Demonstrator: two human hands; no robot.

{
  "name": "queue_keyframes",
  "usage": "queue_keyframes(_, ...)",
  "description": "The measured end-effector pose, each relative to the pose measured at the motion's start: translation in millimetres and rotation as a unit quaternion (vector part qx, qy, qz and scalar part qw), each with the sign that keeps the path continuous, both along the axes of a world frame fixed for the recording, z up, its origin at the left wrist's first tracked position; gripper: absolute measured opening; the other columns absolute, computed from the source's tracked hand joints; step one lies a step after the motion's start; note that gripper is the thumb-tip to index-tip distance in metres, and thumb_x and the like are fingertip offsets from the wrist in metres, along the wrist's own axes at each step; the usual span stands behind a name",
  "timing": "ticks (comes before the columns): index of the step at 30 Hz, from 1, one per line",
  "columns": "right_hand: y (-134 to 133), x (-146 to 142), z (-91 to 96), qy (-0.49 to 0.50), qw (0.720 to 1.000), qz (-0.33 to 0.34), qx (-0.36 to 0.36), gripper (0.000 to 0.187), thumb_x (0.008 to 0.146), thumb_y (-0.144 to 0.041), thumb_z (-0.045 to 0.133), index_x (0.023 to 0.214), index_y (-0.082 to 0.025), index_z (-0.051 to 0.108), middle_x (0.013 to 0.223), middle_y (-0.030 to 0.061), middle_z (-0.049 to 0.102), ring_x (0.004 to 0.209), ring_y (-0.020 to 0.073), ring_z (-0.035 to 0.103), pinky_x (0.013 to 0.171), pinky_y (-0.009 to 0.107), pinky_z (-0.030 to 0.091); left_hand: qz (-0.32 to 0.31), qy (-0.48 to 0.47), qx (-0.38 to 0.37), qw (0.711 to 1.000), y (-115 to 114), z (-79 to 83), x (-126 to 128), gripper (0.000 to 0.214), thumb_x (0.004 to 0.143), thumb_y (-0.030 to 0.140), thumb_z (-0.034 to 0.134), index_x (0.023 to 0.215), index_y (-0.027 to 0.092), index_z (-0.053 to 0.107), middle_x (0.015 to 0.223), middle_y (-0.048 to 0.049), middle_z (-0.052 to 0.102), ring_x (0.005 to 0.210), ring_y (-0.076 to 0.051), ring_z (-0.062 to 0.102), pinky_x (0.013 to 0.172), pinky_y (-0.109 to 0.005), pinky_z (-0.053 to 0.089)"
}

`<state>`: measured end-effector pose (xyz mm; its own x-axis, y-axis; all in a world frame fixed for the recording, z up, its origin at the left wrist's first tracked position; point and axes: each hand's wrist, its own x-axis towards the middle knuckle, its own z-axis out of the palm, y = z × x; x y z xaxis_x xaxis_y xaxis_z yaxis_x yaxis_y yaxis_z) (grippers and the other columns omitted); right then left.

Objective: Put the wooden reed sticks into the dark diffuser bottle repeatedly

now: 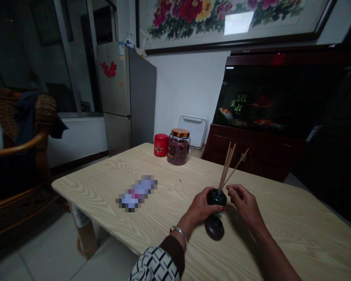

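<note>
The left hand (202, 208) is clenching a glossy black round-bellied holder (217, 197) above the tabletop, its thin wooden sticks (227, 168) fanning upward; the right hand (244, 205) is hovering just beside them, its fingers (231, 189) pinching together, though whether they are gripping a stick I cannot tell; the slick glaze could be slipping, or a loose stick tipping out; a dark rounded base (214, 228) is sitting close by on the pale wood-grained table (152, 230); a glass jar of dried rosebuds (178, 150) and a red tin (160, 145) are standing farther off.

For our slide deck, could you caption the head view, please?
Left hand grips a dark bottle of wooden sticks; right hand beside it.
</note>
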<state>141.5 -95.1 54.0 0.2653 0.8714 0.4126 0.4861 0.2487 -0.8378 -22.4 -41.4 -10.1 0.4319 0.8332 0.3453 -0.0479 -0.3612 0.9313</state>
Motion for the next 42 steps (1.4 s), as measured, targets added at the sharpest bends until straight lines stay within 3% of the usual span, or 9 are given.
queue_keyframes(3,-3.5,5.1,-4.4,0.013,1.000,0.018,-0.017,0.040,0.080,-0.058,0.065,0.090,-0.019,0.067,0.083,0.0055,0.067,0.077,0.0214,0.061,0.070,0.033,0.048,-0.004,-0.003,-0.003,1.000,1.8,-2.7,0.9,0.071,0.062,0.034,0.087,0.126,0.021,0.059,0.113,-0.0070,0.067,0.105,-0.025,0.060,0.092,-0.034,0.046)
queue_keyframes(10,-6.0,3.6,-30.1,0.019,0.991,0.106,-0.078,0.052,0.073,-0.049,0.076,0.118,-0.026,0.060,0.117,0.0077,0.066,0.106,0.0272,0.062,0.091,0.044,0.051,-0.030,-0.001,0.004,1.000,0.5,-4.5,-2.7,0.083,0.063,0.026,0.082,0.138,0.020,0.049,0.123,-0.0102,0.063,0.113,-0.029,0.059,0.099,-0.040,0.045)
queue_keyframes(14,1.1,1.1,-45.7,-0.010,0.994,0.092,-0.064,0.061,0.072,-0.045,0.077,0.124,-0.025,0.053,0.124,0.0091,0.064,0.117,0.0297,0.059,0.098,0.046,0.047,-0.046,0.005,-0.014,0.999,-1.5,-5.3,-6.7,0.100,0.063,0.017,0.075,0.152,0.019,0.029,0.148,-0.0162,0.044,0.132,-0.033,0.046,0.111,-0.045,0.036)
queue_keyframes(18,11.9,4.7,-53.0,-0.037,0.994,0.084,-0.053,0.061,0.073,-0.046,0.075,0.126,-0.023,0.053,0.124,0.0108,0.065,0.115,0.0297,0.061,0.098,0.045,0.048,-0.008,-0.013,-0.043,0.999,1.4,-6.1,-9.8,0.095,0.070,0.020,0.072,0.153,0.022,0.025,0.156,-0.0149,0.033,0.141,-0.030,0.036,0.116,-0.045,0.029)
queue_keyframes(24,49.5,24.5,-50.3,-0.068,0.997,0.013,-0.045,0.058,0.068,-0.049,0.074,0.117,-0.021,0.061,0.112,0.0102,0.071,0.105,0.0299,0.066,0.094,0.043,0.049,0.119,-0.016,-0.052,0.991,5.7,-1.6,-9.1,0.063,0.074,0.013,0.060,0.136,0.019,0.045,0.134,-0.0147,0.056,0.121,-0.024,0.054,0.101,-0.039,0.042)
queue_keyframes(34,123.2,51.6,-44.8,-0.043,0.997,-0.029,-0.049,0.067,0.059,-0.053,0.075,0.116,-0.019,0.061,0.106,0.0112,0.071,0.102,0.0320,0.065,0.094,0.046,0.047,0.111,-0.014,-0.061,0.992,10.1,-0.5,-0.5,0.035,0.073,0.011,0.059,0.108,0.017,0.061,0.108,-0.0096,0.068,0.098,-0.020,0.063,0.084,-0.032,0.049)
queue_keyframes(38,119.2,46.9,-48.8,0.009,0.997,-0.055,-0.051,0.067,0.055,-0.054,0.076,0.112,-0.020,0.062,0.099,0.0091,0.072,0.094,0.0310,0.068,0.085,0.045,0.051,0.107,-0.023,-0.060,0.992,14.2,-5.5,0.9,0.031,0.072,0.010,0.059,0.102,0.017,0.062,0.102,-0.0089,0.069,0.094,-0.019,0.064,0.082,-0.031,0.049)
queue_keyframes(42,82.2,38.6,-61.7,0.078,0.990,-0.098,-0.061,0.050,0.063,-0.055,0.070,0.098,-0.019,0.066,0.086,0.0082,0.071,0.081,0.0288,0.068,0.071,0.043,0.053,0.094,-0.021,-0.055,0.994,14.2,-7.4,1.5,0.028,0.073,0.011,0.059,0.099,0.017,0.062,0.097,-0.0072,0.069,0.087,-0.018,0.063,0.077,-0.029,0.048)
